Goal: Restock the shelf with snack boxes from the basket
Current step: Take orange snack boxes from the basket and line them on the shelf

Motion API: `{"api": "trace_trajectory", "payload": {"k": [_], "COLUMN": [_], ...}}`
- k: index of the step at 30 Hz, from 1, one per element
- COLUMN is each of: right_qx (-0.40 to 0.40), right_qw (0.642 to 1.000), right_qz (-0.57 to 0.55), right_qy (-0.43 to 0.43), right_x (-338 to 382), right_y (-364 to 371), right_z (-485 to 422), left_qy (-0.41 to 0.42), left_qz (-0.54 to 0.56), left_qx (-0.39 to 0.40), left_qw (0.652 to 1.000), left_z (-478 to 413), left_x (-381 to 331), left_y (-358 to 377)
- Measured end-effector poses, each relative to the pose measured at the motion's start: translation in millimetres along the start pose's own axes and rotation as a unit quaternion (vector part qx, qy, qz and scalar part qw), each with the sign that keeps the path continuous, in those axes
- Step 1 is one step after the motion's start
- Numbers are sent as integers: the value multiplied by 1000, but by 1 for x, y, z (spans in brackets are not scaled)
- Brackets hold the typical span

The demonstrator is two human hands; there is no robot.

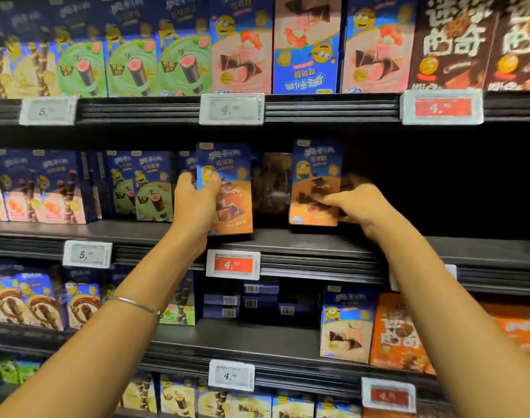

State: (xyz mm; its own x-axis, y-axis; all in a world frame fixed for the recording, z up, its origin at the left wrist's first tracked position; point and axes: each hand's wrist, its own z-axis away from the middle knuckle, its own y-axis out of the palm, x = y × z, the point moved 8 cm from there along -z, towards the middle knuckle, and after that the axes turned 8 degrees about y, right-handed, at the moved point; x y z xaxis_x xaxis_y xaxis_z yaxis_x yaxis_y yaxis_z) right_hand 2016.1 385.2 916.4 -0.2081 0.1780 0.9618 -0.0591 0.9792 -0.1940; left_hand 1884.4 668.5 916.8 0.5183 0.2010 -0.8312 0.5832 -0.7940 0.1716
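Snack boxes are being set upright on the middle shelf (318, 245). Left hand (196, 203) grips one orange-and-blue snack box (227, 188) by its left edge, base near the shelf lip. Right hand (357, 203) is closed on the right edge of a second matching box (315, 182), standing just left of that hand. Right of the right hand, the shelf bay is dark and appears unfilled, so restocking looks partly done. The basket is not in view; remaining stock cannot be judged.
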Motion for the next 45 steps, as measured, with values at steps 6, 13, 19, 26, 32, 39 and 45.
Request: {"api": "trace_trajectory", "payload": {"k": [6,13,19,26,32,39,45], "right_qx": [-100,-98,-78,-70,-55,-197,42], "right_qw": [963,920,922,919,925,949,999], "right_qz": [250,379,379,387,376,246,-3], "right_qy": [9,2,13,-20,-25,20,-16], "right_x": [-7,-9,-15,-14,-16,17,40], "right_y": [-20,-3,3,16,16,-8,45], "right_z": [-56,-91,-109,-116,-117,-75,-4], "left_qy": [-14,-18,-15,-32,-34,-34,-49], "left_qz": [2,3,8,11,17,33,61], "left_qx": [13,17,28,20,24,32,63], "left_qw": [1000,1000,999,999,999,998,995], "left_z": [2,1,2,5,2,0,2], "left_x": [2,6,6,13,15,12,5], "left_y": [16,29,30,25,25,40,88]}}
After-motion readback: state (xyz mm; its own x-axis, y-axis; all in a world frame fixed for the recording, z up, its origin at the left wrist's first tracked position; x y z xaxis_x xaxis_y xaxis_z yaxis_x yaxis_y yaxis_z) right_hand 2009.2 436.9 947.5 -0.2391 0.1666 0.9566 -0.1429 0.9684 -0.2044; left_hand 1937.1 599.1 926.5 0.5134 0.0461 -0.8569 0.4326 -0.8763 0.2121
